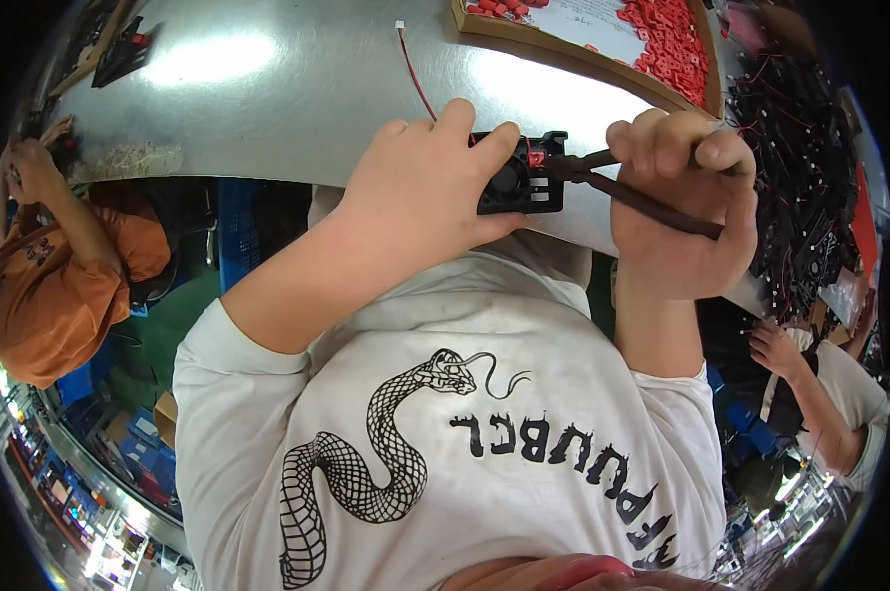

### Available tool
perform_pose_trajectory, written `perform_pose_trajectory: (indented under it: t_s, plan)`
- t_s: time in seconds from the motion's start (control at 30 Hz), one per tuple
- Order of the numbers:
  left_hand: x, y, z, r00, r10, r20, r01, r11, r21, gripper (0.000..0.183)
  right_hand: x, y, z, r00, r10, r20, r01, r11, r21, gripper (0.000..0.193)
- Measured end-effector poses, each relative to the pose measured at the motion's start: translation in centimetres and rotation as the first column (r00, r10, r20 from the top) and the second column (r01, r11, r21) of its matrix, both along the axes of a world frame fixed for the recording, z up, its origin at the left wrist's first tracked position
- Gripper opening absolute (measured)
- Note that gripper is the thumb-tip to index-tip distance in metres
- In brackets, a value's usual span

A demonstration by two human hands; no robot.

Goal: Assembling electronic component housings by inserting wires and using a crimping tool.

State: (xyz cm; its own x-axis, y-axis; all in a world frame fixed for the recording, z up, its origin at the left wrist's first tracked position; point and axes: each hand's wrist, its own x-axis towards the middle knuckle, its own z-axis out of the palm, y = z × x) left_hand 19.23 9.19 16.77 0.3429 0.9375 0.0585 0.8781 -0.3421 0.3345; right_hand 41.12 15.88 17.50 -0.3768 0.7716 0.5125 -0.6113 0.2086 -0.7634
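My left hand (427,182) is closed round the left side of a small black plastic fan housing (545,201), held at the near edge of the metal table. Part of the fan is covered by its fingers. A small red piece (537,158) sits in the housing beside the fan. From under my left fingers a thin red cable (413,71) runs away over the table to a white plug. My right hand (676,231) grips dark-handled pliers (652,202), their handles spread apart. The pliers' jaws meet the housing's right side, by the red piece; their exact grip cannot be made out.
A cardboard tray (583,74) of red plastic pieces stands at the far right. Beyond it lies a heap of black cabled parts (799,187). A black part (125,54) rests at the far left. Co-workers sit on both sides, one in an orange shirt (61,295).
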Motion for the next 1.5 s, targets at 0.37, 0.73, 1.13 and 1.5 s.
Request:
perform_pose_trajectory:
  t_s: [0.37,0.73,1.13,1.5]
  plan:
    - [-2.7,4.9,-1.0,0.656,-0.032,0.754,0.507,0.759,-0.409,0.041,-6.7,6.4,4.1,0.322,0.828,0.46,-0.849,0.468,-0.247,0.055]
    - [0.1,0.6,0.1,0.984,-0.114,0.139,0.125,0.99,-0.072,0.066,1.6,-2.1,0.9,0.996,0.041,0.076,-0.045,0.998,0.049,0.053]
    - [-0.2,0.0,-0.2,0.993,-0.06,0.097,0.065,0.997,-0.047,0.068,-0.4,-2.7,0.2,0.98,-0.107,0.169,0.081,0.985,0.154,0.06]
    - [-1.7,0.2,-0.9,0.989,-0.077,0.125,0.083,0.996,-0.044,0.068,-2.4,-2.2,-0.2,0.99,-0.078,0.119,0.063,0.99,0.128,0.07]
